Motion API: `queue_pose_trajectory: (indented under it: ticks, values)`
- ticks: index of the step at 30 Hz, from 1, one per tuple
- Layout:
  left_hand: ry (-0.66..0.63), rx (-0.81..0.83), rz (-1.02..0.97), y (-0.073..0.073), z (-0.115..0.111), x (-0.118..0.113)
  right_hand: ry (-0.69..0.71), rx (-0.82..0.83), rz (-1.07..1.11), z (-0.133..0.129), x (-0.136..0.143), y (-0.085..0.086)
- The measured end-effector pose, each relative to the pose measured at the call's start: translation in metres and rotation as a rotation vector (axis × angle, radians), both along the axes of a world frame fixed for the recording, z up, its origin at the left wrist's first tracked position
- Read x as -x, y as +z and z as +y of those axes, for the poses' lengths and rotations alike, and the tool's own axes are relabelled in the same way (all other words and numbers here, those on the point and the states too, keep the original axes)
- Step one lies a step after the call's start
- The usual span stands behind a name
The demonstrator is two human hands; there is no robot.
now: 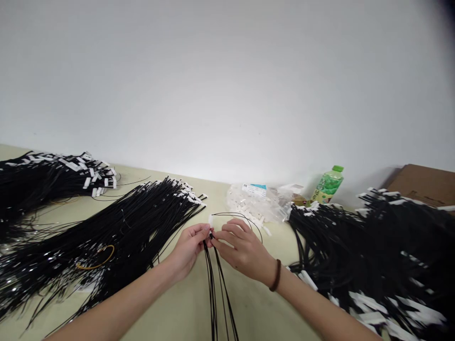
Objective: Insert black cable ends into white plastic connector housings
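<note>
The left hand pinches the white connector between thumb and fingers, toward the far edge of the table. The right hand has its fingertips at the black wires; whether clamped cannot be told. Caution: a slack left pinch could let the connector twist; the wire loop could snag the plastic bag.

From here, lower end of white connector is hidden by left hand; can't tell exactly what right hand pinches. Black wires below both hands run out of view. Right of right hand, cable heap and brown box cut off. Bag label beyond: print too small.
</note>
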State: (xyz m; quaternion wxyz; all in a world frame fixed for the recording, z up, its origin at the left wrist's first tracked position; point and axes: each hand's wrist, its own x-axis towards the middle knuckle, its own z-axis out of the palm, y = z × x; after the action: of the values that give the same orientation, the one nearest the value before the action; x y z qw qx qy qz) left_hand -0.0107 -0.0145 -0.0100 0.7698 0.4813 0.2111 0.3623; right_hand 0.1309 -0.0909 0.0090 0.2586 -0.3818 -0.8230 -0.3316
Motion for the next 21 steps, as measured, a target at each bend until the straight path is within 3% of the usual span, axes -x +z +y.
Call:
queue_pose_trajectory:
  ticks: [6, 21]
  values:
    - [-0.018, -0.029, 0.004, -0.0006, 0.0001, 0.0000, 0.010, -0.038, 0.000, 0.0002, -0.0022, -0.0010]
    - [0.007, -0.052, 0.023, 0.0013, 0.0004, 0.0005, 0.121, 0.183, 0.134, 0.0013, -0.0075, 0.0036]
